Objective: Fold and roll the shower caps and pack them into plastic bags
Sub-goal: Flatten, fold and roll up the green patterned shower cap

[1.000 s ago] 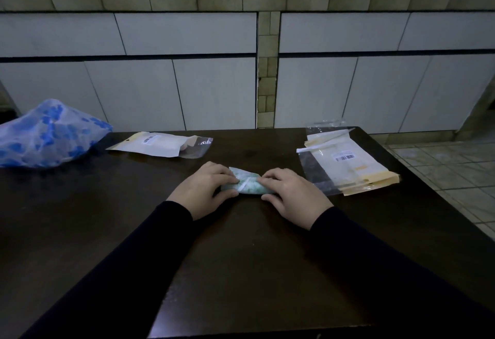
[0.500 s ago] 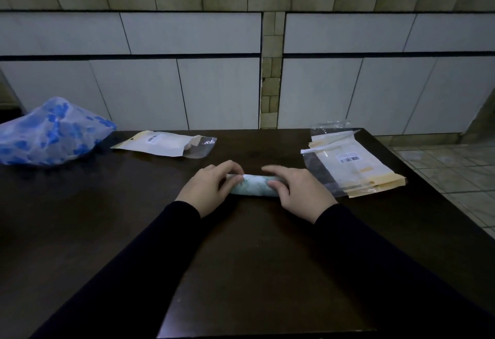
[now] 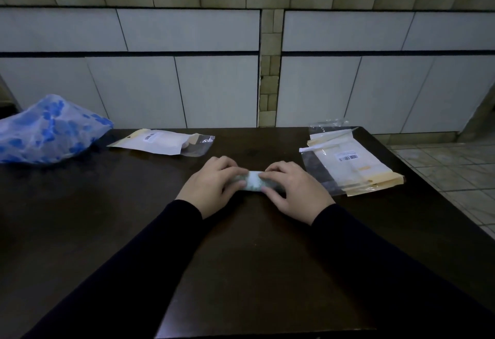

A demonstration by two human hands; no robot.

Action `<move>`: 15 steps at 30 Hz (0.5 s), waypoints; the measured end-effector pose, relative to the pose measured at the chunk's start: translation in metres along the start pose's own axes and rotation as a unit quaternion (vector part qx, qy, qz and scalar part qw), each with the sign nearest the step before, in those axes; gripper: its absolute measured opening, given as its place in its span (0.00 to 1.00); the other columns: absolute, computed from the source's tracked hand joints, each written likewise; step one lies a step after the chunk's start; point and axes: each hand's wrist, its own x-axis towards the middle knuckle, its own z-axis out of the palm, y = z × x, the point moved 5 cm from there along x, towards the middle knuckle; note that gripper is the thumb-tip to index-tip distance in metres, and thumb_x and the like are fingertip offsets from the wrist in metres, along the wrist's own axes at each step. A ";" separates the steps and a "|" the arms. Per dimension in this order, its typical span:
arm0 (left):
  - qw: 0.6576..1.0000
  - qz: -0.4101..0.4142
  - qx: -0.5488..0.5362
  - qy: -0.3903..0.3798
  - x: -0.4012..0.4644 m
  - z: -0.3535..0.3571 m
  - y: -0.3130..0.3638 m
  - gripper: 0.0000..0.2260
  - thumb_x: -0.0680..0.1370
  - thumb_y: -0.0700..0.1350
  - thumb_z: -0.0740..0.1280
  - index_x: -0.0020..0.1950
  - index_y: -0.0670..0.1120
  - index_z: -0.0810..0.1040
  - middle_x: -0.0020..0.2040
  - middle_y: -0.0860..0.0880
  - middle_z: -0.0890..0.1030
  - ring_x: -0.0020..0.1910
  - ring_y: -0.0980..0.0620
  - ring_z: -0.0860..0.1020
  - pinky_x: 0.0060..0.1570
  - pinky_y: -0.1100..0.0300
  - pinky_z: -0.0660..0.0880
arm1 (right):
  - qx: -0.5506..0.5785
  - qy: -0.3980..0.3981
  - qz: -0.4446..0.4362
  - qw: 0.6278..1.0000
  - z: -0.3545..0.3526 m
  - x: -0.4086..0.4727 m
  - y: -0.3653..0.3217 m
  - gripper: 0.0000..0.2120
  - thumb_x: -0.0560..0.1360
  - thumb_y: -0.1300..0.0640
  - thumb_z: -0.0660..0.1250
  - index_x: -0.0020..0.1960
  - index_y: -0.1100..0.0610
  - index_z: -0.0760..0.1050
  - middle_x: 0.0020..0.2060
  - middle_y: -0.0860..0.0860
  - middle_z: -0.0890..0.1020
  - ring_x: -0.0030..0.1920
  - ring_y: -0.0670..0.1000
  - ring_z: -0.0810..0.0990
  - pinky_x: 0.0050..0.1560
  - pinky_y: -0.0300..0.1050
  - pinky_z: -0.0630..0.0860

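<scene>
both hands, left hand [image 3: 211,187] and right hand [image 3: 293,191], curled round the rolled shower cap [image 3: 253,184] mid-table. bare dark table [image 3: 254,258] lay toward the near edge; the plastic bags [image 3: 353,167] sat near the right edge.

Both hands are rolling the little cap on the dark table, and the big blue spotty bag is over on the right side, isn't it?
Not quite. The blue-patterned translucent plastic bag sits at the table's far left, as the head view shows. On the right lies the stack of clear and cream plastic bags. Both the left hand and right hand do hold the small pale rolled shower cap on the dark wooden table.
</scene>
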 end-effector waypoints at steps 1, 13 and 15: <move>1.000 -0.018 -0.011 -0.016 0.000 0.001 -0.003 0.15 0.77 0.54 0.65 0.61 0.51 0.80 0.53 0.53 0.76 0.55 0.54 0.71 0.52 0.54 0.75 | 0.005 -0.029 0.014 0.999 0.002 0.001 0.002 0.20 0.78 0.47 0.63 0.69 0.49 0.71 0.62 0.45 0.74 0.62 0.44 0.70 0.62 0.40 0.70; 0.997 -0.026 0.009 -0.065 -0.006 0.000 -0.004 0.19 0.75 0.56 0.68 0.65 0.55 0.76 0.56 0.56 0.73 0.60 0.58 0.68 0.53 0.64 0.69 | 0.021 -0.106 0.021 0.994 0.004 0.002 0.008 0.22 0.79 0.46 0.61 0.72 0.46 0.66 0.63 0.46 0.76 0.61 0.45 0.73 0.61 0.40 0.71; 0.997 -0.019 -0.022 -0.071 -0.005 -0.001 -0.002 0.19 0.74 0.55 0.71 0.63 0.52 0.78 0.61 0.56 0.73 0.61 0.59 0.70 0.57 0.63 0.70 | 0.026 -0.103 0.014 0.994 0.004 0.001 0.009 0.22 0.79 0.46 0.61 0.72 0.47 0.67 0.62 0.47 0.76 0.62 0.45 0.73 0.62 0.42 0.72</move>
